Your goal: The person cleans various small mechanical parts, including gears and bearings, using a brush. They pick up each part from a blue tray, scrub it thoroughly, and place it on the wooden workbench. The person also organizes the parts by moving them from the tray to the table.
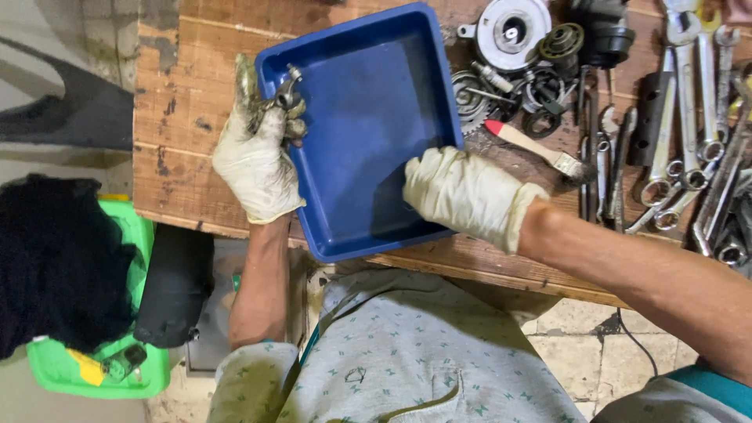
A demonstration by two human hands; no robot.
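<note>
Gloved hands are working over a blue plastic tray [368,149] that is sitting at the near edge of a worn wooden workbench [184,94], its near corner hanging slightly over that edge. The left hand [257,153], in a grimy white glove, is clamping its fingers around a small metal part [286,92] and holding it over the tray's left rim, near the far left corner. The right hand [462,194], also gloved, is resting on the tray's right rim with its fingers together and curling down against the wall. Just beyond that hand, a red-handled paintbrush [533,145] is lying on the bench. Gears and round engine parts [513,47] are crowding the far edge beside the tray, and wrenches [689,117] are lying in a spread toward the right edge. A green bin [145,235] is standing on the floor off the bench's left corner.
</note>
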